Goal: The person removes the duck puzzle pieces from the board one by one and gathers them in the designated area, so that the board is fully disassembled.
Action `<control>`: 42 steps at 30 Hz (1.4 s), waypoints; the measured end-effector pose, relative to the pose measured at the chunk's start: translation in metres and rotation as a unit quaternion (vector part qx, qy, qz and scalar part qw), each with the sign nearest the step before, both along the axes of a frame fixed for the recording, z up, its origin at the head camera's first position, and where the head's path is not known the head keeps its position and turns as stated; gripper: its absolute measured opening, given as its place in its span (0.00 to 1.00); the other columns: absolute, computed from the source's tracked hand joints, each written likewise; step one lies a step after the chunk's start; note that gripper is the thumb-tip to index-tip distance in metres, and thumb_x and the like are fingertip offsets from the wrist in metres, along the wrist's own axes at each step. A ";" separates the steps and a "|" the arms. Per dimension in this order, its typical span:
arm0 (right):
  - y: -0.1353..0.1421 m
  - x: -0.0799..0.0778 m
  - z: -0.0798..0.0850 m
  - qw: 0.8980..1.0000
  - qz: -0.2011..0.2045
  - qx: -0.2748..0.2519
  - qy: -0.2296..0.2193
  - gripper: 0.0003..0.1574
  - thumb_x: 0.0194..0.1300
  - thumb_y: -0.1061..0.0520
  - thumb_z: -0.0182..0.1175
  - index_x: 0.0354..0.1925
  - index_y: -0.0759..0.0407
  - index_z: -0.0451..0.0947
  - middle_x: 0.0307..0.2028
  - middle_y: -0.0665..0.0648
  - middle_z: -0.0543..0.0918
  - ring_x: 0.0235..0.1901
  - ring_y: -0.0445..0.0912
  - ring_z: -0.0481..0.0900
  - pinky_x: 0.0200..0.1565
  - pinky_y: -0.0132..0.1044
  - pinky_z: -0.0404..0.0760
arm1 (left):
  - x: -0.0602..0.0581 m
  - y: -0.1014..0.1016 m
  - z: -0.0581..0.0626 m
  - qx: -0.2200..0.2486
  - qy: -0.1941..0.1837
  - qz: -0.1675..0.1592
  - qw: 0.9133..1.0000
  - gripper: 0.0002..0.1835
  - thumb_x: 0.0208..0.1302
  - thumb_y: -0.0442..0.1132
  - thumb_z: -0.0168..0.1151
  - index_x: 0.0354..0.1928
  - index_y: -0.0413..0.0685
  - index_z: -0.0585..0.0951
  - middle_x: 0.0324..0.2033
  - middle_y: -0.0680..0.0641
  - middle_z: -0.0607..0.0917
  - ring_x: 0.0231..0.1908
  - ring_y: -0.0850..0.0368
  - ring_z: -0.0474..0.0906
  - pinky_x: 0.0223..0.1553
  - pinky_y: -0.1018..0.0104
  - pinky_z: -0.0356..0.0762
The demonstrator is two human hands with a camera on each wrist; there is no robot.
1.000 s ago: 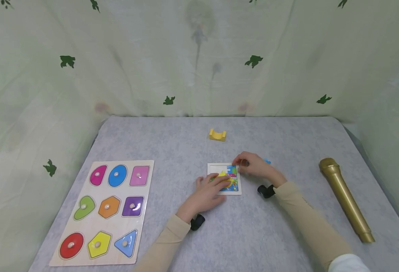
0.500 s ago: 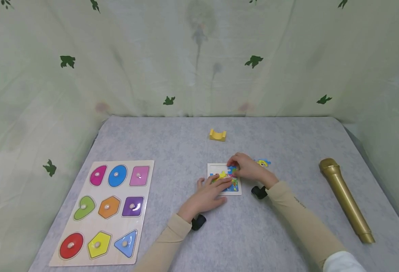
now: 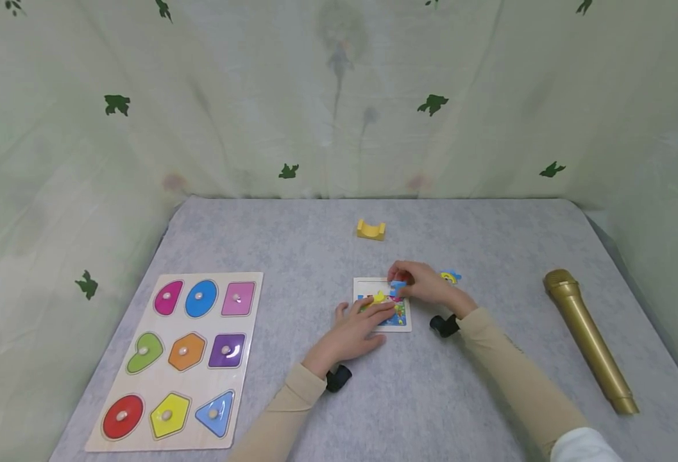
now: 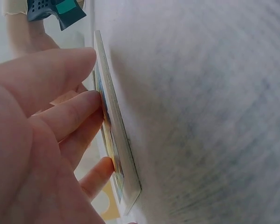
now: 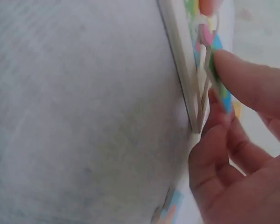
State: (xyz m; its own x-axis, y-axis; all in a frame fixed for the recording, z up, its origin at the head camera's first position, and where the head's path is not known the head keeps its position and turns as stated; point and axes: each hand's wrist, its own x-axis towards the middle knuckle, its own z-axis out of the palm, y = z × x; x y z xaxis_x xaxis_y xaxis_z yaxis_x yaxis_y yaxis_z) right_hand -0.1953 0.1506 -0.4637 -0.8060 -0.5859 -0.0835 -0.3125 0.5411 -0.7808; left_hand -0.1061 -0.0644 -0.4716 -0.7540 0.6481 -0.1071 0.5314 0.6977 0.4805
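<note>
A small square jigsaw puzzle in a white tray (image 3: 399, 329) lies mid-table, with colourful pieces fitted in its lower part. My left hand (image 3: 347, 327) rests on it, fingers extended over a yellow figure. In the left wrist view, the fingertips (image 4: 97, 99) touch the picture surface beside the tray's raised rim. Over the tray's upper right, my right hand (image 3: 428, 282) pinches a blue and green jigsaw piece (image 3: 398, 286) between thumb and fingers. The right wrist view shows this jigsaw piece (image 5: 225, 97) tilted, partly lifted from the tray corner. Another jigsaw piece (image 3: 451, 276) lies behind the right wrist.
A wooden shape board (image 3: 249, 372) with knobbed pieces lies at the left. At the right is a gold microphone (image 3: 591, 343). A yellow notched block (image 3: 370, 231) stands towards the back edge. Each wrist wears a black camera (image 3: 444, 326).
My right hand has shifted left over the tray corner and now grips the blue and green jigsaw piece, which has tilted up. The loose jigsaw piece behind it shows more. My left hand stays put.
</note>
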 end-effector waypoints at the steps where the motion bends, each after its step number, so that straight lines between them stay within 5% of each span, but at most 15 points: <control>1: 0.003 -0.001 0.000 1.000 -0.003 -0.009 -0.006 0.13 0.59 0.69 0.62 0.43 0.59 0.77 0.36 0.54 0.77 0.37 0.48 0.72 0.42 0.41 0.71 | 0.000 0.000 0.000 0.001 -0.002 0.000 1.000 0.27 0.71 0.46 0.54 0.70 0.55 0.66 0.70 0.57 0.61 0.70 0.48 0.49 0.59 0.37 0.45; 8: 0.029 -0.008 -0.002 0.997 -0.022 -0.062 -0.034 0.11 0.65 0.63 0.60 0.46 0.63 0.79 0.35 0.57 0.78 0.33 0.49 0.72 0.35 0.38 0.72 | 0.000 0.001 0.000 0.007 -0.004 -0.004 1.000 0.27 0.71 0.45 0.54 0.70 0.54 0.66 0.70 0.57 0.61 0.70 0.48 0.49 0.59 0.37 0.44; 18: 0.098 -0.008 0.001 0.987 -0.107 -0.106 -0.048 0.13 0.67 0.65 0.57 0.48 0.72 0.73 0.32 0.61 0.77 0.27 0.51 0.73 0.29 0.38 0.74 | 0.002 0.000 -0.001 0.019 -0.011 0.001 1.000 0.27 0.71 0.45 0.54 0.71 0.53 0.65 0.70 0.56 0.62 0.70 0.48 0.48 0.60 0.37 0.43; 29: 0.145 -0.004 0.005 0.985 -0.153 -0.035 -0.065 0.13 0.66 0.64 0.57 0.47 0.72 0.73 0.32 0.58 0.74 0.27 0.44 0.69 0.28 0.35 0.71 | 0.003 0.000 -0.001 0.022 -0.006 0.004 1.000 0.28 0.71 0.44 0.55 0.71 0.53 0.65 0.70 0.56 0.62 0.70 0.48 0.48 0.60 0.37 0.43; 42: 0.128 -0.006 0.003 0.989 -0.141 0.038 -0.013 0.08 0.62 0.70 0.57 0.41 0.71 0.77 0.32 0.59 0.76 0.30 0.48 0.68 0.32 0.37 0.69 | 0.003 -0.001 0.000 0.030 -0.006 -0.001 1.000 0.27 0.71 0.44 0.54 0.70 0.52 0.65 0.70 0.55 0.62 0.70 0.47 0.48 0.60 0.36 0.42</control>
